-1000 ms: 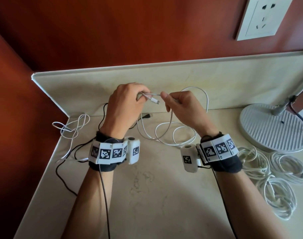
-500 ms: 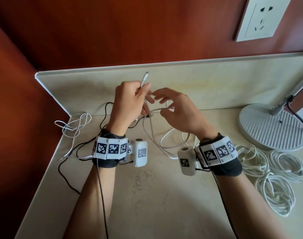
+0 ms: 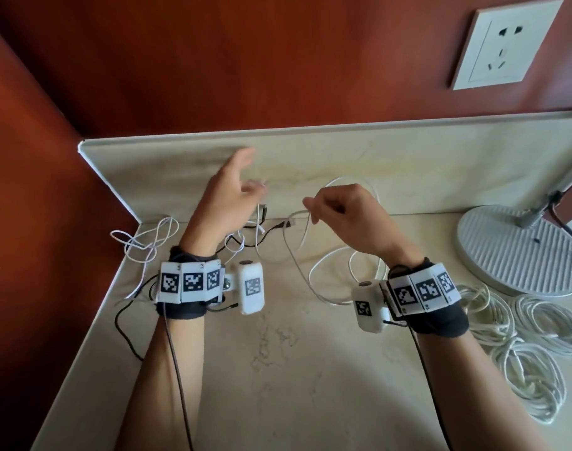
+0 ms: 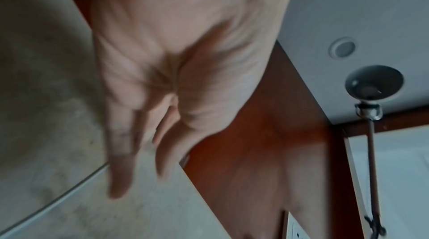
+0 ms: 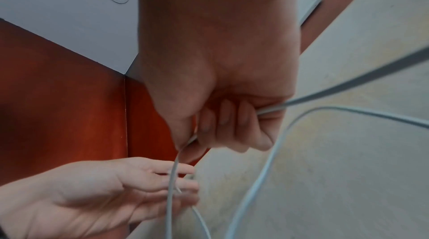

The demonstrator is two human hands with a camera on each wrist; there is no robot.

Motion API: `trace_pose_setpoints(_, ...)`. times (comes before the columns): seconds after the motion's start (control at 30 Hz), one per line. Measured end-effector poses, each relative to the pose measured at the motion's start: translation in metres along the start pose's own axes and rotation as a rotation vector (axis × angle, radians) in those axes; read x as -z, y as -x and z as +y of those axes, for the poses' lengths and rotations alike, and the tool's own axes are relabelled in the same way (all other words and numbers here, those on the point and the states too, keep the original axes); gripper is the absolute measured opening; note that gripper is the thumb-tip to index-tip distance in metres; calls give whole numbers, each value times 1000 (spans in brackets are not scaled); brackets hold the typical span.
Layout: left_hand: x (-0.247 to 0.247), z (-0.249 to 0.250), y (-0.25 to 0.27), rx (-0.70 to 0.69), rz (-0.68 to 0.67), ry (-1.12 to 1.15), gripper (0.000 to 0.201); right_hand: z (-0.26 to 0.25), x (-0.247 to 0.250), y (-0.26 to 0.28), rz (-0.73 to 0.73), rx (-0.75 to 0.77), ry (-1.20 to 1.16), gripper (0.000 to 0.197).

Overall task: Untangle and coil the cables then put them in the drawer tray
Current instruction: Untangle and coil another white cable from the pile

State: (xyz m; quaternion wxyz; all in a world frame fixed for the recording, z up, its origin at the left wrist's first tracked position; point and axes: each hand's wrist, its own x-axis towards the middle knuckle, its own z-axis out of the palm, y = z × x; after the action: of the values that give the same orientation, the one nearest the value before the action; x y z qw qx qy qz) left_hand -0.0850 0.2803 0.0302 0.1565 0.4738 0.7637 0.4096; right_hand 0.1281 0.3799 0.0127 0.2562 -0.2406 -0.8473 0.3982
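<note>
White cable is hanging from the right hand, whose curled fingers are pinching it above the worktop; its loops are lying on the stone below and between the wrists. The left hand is hovering just beside it with fingers spread and loose, gripping nothing. A thin white cord and a black cable are sprawling near the left corner, and coiled white bundles are sitting at the right, beside the lamp base. No tray or drawer is showing in any view. Only the right wrist view is showing the cable running out of the fist across the open left palm. The left wrist view is giving a blurred open palm and the lamp head.
</note>
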Motion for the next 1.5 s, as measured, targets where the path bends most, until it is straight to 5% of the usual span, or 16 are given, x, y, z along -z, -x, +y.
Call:
trace_pose_setpoints(0.07, -5, 9, 8, -25, -78, -106, 69, 0, -1, -2, 96, 10, -43, 42)
trace_pose_setpoints(0.23, -12, 45, 28, -292, -91, -128, 26, 5, 0, -6, 235, 3, -86, 41)
trace_pose_setpoints(0.43, -23, 44, 29, -234, -196, -135, 17, 9, 5, -10, 352, 10, -200, 42)
trace_pose_setpoints(0.53, -20, 41, 25, -222, -61, -66, 28, 9, 10, -7, 264, -40, -234, 43)
trace_pose_setpoints(0.67, -11, 32, 17, -139, 275, 57, 29, 15, 17, -1, -31, -97, -64, 39)
trace_pose_setpoints(0.77, 1, 19, 11, -38, 409, 80, 30, 22, 18, -3, -64, -149, 54, 45)
trace_pose_setpoints(0.9, 9, 3, 8, 17, 425, -216, 14, 25, 15, -5, 39, -126, 100, 49)
trace_pose_setpoints(0.97, 6, 9, 13, -49, 437, -460, 36, 21, 12, -6, 54, -104, 93, 50)
trace_pose_setpoints(1.07, -3, 31, 21, -315, 247, -461, 51, 13, 9, -5, 28, -47, 71, 48)
trace_pose_setpoints(1.13, -12, 42, 27, -354, -6, -337, 30, 8, 8, -4, 34, 13, 18, 46)
trace_pose_setpoints(1.2, -18, 46, 29, -354, -57, -268, 14, 5, 9, -3, 59, 43, -35, 44)
trace_pose_setpoints(1.4, 14, 19, 13, -176, 501, -193, 28, 16, 24, 0, -26, -38, -2, 41)
trace_pose_setpoints(1.5, 20, 6, 14, -33, 539, -399, 25, 20, 21, 0, -67, -62, 5, 42)
